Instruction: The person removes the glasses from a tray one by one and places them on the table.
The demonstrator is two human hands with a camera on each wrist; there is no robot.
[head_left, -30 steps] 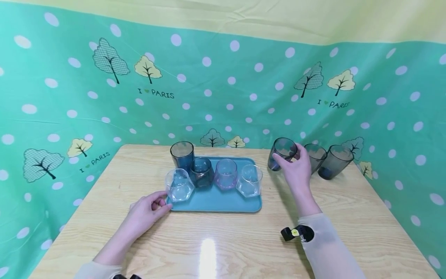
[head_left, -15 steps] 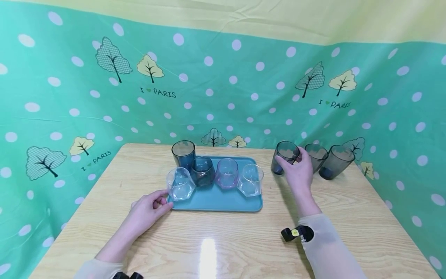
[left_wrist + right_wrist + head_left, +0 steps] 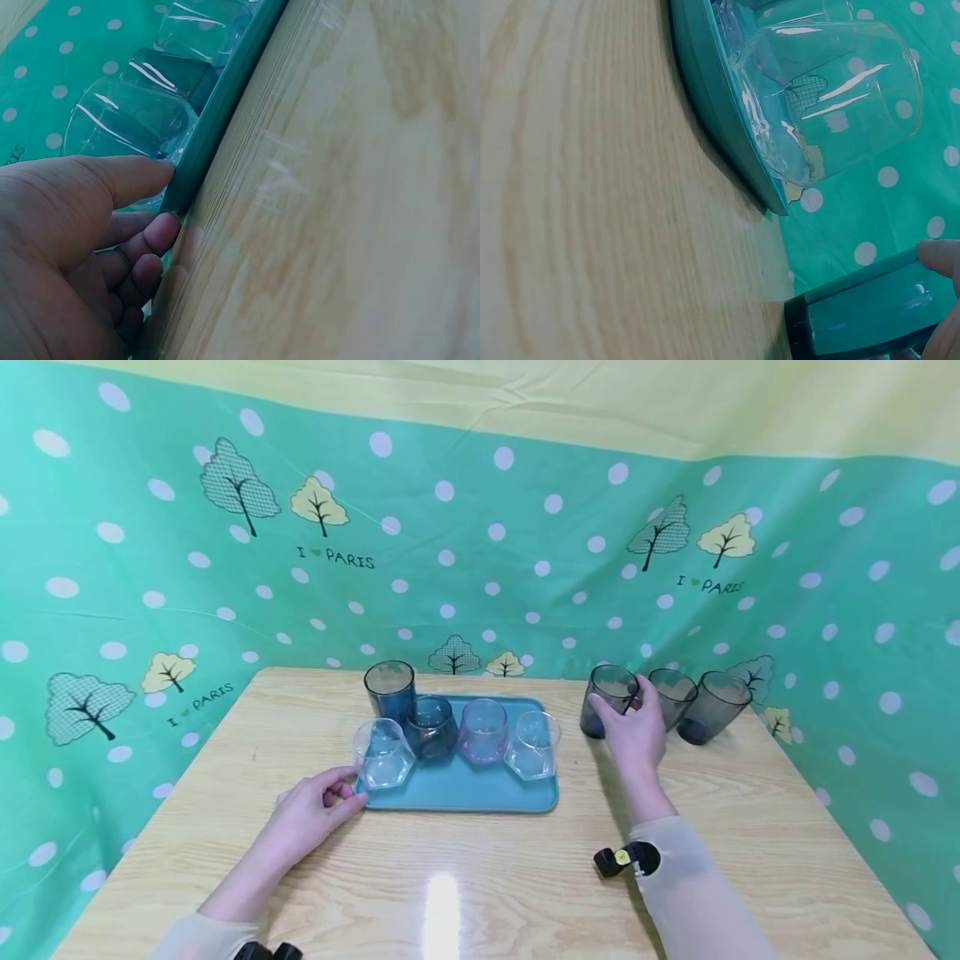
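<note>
Dark tumbler held beside blue tray

On the desk, the tray's near left corner is pinched by the left hand. Farther off, to its right, the upright tumbler is gripped by the nearer right hand.

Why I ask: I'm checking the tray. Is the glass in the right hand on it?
No: the right hand grips the dark glass to the right of the tray.

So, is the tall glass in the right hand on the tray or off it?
Off: in the head view, bare table shows between the tall glass and the blue tray.
</note>
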